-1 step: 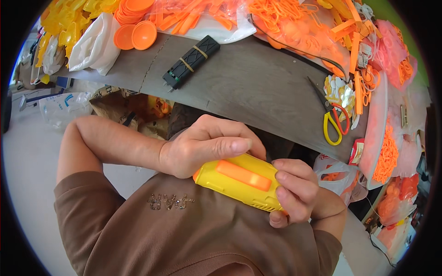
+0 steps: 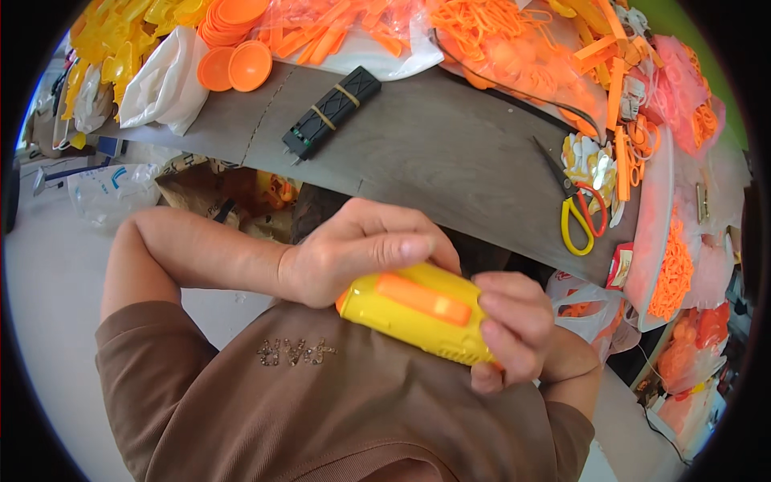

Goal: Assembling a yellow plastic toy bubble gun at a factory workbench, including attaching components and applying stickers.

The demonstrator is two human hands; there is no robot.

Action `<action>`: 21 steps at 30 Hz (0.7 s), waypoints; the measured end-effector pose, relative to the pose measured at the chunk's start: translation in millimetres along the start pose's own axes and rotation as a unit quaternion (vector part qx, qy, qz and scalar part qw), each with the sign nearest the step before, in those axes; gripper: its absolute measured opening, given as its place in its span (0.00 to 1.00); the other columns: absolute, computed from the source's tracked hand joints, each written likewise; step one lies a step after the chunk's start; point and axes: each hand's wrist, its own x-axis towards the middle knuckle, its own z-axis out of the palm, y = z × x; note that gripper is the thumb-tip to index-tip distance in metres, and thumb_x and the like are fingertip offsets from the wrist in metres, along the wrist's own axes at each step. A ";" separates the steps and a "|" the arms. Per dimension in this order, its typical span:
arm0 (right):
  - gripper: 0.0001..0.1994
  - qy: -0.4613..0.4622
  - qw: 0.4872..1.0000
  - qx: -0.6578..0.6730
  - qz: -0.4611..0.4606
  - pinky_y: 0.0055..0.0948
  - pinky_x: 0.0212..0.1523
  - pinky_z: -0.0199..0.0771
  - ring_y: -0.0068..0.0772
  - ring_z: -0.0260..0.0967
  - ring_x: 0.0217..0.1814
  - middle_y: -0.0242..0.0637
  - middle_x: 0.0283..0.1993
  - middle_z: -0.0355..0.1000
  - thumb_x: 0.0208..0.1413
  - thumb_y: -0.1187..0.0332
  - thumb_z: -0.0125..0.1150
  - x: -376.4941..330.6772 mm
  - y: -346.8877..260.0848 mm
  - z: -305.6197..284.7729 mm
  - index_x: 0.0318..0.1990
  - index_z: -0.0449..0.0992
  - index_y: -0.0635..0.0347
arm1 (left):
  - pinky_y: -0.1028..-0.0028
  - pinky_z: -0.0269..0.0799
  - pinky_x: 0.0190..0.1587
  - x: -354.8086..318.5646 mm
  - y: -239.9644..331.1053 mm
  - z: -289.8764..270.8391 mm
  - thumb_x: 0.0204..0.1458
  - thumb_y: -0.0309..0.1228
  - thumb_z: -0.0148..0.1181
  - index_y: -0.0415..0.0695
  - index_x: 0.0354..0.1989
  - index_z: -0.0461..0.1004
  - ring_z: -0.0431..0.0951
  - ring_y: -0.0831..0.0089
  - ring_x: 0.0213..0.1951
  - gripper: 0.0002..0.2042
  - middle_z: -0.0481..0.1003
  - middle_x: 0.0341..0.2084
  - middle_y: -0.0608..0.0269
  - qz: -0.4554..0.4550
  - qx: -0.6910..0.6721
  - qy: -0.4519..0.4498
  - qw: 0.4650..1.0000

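Yellow plastic casing point(image 2: 414, 323) with orange strip point(image 2: 422, 298), two-handed hold.
Casing positioned before the brown shirt point(image 2: 345, 402), on the near side of the grey table point(image 2: 450, 136). Left hand point(image 2: 361, 247): curled around the casing's far left side. Right hand point(image 2: 516, 325): fingers and thumb pinching its right end. Scissors point(image 2: 569, 187) lie on the table's right.

Glossy plastic yellow casing point(image 2: 401, 321), matt cloth shirt point(image 2: 361, 410), smooth wood-look tabletop point(image 2: 450, 128), matt plastic black block point(image 2: 333, 110).
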 end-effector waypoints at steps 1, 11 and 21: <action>0.17 -0.011 1.000 0.005 0.026 0.42 0.30 0.77 0.50 0.70 0.33 0.53 0.39 0.67 0.51 0.60 0.53 0.0 8.4 -3.5 0.38 0.69 0.67 | 0.72 0.68 0.50 6.4 3.6 -4.7 0.63 0.46 0.43 0.33 0.48 0.71 0.74 0.72 0.46 0.24 0.75 0.40 0.55 -0.012 -0.030 0.038 0.999; 0.14 0.233 0.915 -0.043 0.326 0.24 0.42 0.66 0.27 0.66 0.38 0.44 0.42 0.70 0.62 0.64 0.43 0.4 66.8 10.8 0.41 0.69 0.69 | 0.71 0.71 0.50 35.6 -5.3 -32.3 0.57 0.44 0.54 0.35 0.54 0.63 0.74 0.68 0.46 0.26 0.72 0.44 0.54 0.057 -0.095 0.205 0.973; 0.16 0.222 0.887 0.006 0.405 0.22 0.44 0.64 0.23 0.64 0.40 0.38 0.39 0.69 0.65 0.60 0.43 -0.8 82.5 7.3 0.43 0.69 0.66 | 0.71 0.70 0.48 45.0 -17.7 -38.9 0.41 0.31 0.72 0.37 0.54 0.62 0.73 0.71 0.45 0.32 0.72 0.42 0.57 0.126 0.257 0.223 0.932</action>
